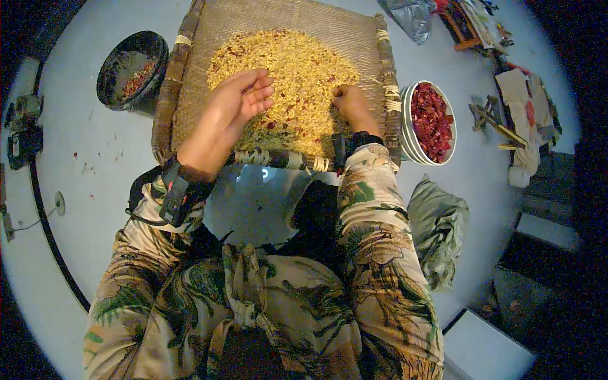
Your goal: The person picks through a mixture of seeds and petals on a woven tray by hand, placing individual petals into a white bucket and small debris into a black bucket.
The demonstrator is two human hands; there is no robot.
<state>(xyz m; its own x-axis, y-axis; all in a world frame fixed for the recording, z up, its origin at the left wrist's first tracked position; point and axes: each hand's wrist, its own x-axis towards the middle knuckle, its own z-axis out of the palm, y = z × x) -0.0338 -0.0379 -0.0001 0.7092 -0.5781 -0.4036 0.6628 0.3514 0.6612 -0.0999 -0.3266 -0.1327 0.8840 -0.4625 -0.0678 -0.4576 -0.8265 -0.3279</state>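
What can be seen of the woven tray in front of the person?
The woven tray is squarish and flat, of tan plaited strips, framed by thick dark poles lashed with pale bindings. It lies on the pale surface before the seated person. Yellow seeds with red flecks heap its middle. The left hand lies open, palm up, on the heap; the right hand curls its fingers into it.

A black bowl (120, 60) and white bowl (407, 136) flank the tray (170, 88); floor (95, 164) open.

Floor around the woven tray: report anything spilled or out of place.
A few red flakes lie scattered on the pale floor left of the woven tray, below the black bowl, outside any container. Nothing else looks spilled or askew.
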